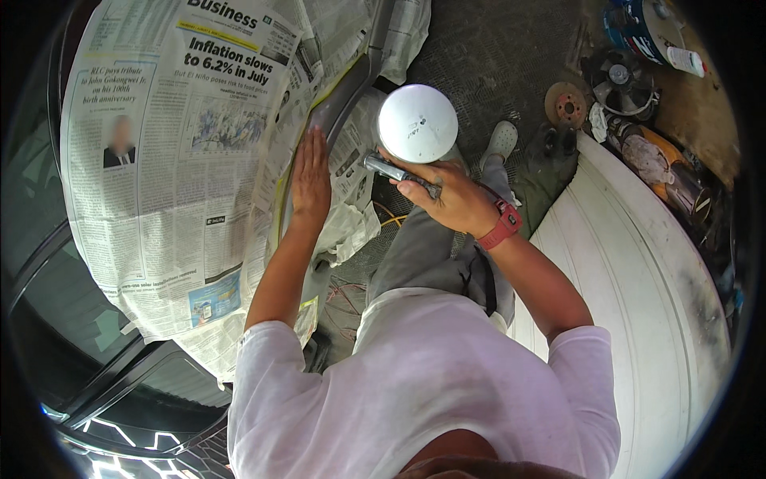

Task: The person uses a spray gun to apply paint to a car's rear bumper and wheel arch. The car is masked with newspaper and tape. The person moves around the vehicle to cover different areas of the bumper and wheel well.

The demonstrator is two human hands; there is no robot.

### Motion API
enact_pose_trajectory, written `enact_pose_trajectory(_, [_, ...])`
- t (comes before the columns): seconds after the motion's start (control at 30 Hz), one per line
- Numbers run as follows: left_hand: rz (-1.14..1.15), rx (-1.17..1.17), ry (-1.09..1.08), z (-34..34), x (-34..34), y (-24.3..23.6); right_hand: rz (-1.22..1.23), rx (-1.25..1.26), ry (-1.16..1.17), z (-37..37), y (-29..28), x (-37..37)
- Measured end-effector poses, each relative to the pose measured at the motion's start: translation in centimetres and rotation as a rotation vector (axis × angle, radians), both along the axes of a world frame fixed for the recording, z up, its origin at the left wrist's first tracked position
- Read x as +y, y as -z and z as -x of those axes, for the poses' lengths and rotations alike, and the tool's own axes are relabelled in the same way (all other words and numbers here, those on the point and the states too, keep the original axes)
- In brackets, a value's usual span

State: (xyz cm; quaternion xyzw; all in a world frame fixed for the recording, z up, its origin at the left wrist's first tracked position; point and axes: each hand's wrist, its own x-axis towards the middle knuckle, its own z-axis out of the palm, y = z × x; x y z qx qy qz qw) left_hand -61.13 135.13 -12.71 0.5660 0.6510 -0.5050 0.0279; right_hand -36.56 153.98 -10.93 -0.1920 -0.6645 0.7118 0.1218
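Note:
My left hand (311, 180) lies flat, fingers stretched together, with its fingertips on a narrow grey car body edge (351, 86). Newspaper (227, 152) covers the bodywork to its left, with a yellowish strip of tape (281, 209) along the border. In my right hand (456, 198) is a spray gun (388, 168) with a silver metal body, my fingers wrapped round its grip. A round white cup (417, 124) sits on top of the gun and hides part of it. The gun's front points left toward the grey edge, apart from it. A red watch is on my right wrist.
Dark car windows (96, 319) show at the left. On the right are a long white ribbed panel (622, 263), a rusty brake disc (566, 105), a black fan (621, 80) and a blue bucket (638, 32). A light clog (501, 140) shows on the dark floor.

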Motion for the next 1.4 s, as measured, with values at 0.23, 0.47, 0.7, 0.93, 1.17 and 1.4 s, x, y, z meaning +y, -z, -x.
enact_pose_trajectory(0.23, [0.052, -0.022, -0.025, 0.5, 2.7, 2.6, 0.119, 0.020, 0.022, -2.1, 2.9, 2.4])
enact_pose_trajectory(0.47, [0.256, 0.109, 0.284, 3.1, 9.1, 10.7, 0.004, -0.042, 0.042, -3.3, 7.5, 5.3])
enact_pose_trajectory(0.7, [0.340, 0.164, 0.352, 4.9, 14.3, 19.8, 0.040, -0.085, 0.100, -3.1, 11.2, 7.2])
enact_pose_trajectory(0.93, [0.346, 0.177, 0.324, 6.4, 16.4, 26.6, -0.055, -0.107, 0.146, -3.3, 14.7, 7.0])
enact_pose_trajectory(1.17, [0.297, 0.081, 0.248, 5.7, 14.6, 21.0, 0.018, -0.049, 0.137, -2.5, 13.6, 6.3])
enact_pose_trajectory(1.4, [0.130, -0.180, -0.176, 1.7, 4.3, 3.8, 0.113, 0.161, -0.040, 0.2, 11.1, 4.5])
